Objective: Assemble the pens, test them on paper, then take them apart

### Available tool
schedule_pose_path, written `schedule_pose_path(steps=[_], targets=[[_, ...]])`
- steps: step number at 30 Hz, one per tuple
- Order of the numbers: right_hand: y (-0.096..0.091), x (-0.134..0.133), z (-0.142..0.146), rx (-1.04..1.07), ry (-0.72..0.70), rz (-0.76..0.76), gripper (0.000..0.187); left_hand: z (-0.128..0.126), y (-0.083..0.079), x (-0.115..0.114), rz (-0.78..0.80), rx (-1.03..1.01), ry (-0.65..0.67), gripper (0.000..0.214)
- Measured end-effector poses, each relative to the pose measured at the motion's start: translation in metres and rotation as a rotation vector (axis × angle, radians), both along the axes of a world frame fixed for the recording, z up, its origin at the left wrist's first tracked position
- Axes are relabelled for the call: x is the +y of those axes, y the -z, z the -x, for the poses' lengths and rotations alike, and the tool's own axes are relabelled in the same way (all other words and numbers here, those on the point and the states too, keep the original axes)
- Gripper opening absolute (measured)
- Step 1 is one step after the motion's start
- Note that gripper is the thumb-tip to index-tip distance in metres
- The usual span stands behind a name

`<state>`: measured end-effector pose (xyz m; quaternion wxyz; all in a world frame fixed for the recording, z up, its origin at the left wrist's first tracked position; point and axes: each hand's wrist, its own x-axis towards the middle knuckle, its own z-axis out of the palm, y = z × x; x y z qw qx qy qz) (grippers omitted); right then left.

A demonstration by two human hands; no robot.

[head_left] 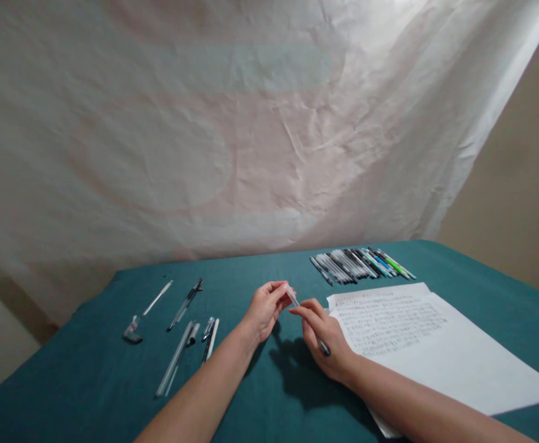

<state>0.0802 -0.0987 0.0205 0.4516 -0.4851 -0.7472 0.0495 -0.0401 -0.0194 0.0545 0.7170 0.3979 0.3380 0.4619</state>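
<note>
Clear pen (293,298) slants between pinching left hand (264,311) and curled right hand (328,339).

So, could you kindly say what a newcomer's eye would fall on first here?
Likely the left hand and right hand at the centre, both holding a clear-barrelled pen. Next comes the dense row of pens near the teal cloth's far edge, right of centre, and the handwritten paper just in front of it.

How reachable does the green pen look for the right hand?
Probably not right away: the right hand holds a pen, though only paper and cloth seem to lie before the green pen.
</note>
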Motion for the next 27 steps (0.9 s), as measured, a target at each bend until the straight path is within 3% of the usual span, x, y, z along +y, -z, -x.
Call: schedule_pose_path(steps=[4,11,17,21,27], targets=[[-0.001,0.001,0.000,-0.002,0.001,0.007,0.035,0.000,0.002,-0.001,-0.021,0.010,0.005,0.012],[-0.008,0.005,-0.001,-0.017,0.005,0.087,0.030,-0.010,0.017,-0.004,0.077,0.014,-0.063,0.028],[-0.018,0.004,-0.004,-0.093,0.000,0.114,0.027,-0.004,0.032,0.012,0.069,-0.056,-0.298,0.022],[-0.020,0.012,-0.010,-0.193,0.089,0.196,0.022,-0.001,0.045,0.018,-0.027,-0.009,-0.377,0.026],[-0.028,0.032,-0.014,-0.412,0.145,0.419,0.019,-0.003,0.053,0.014,-0.215,0.026,-0.380,0.039]])
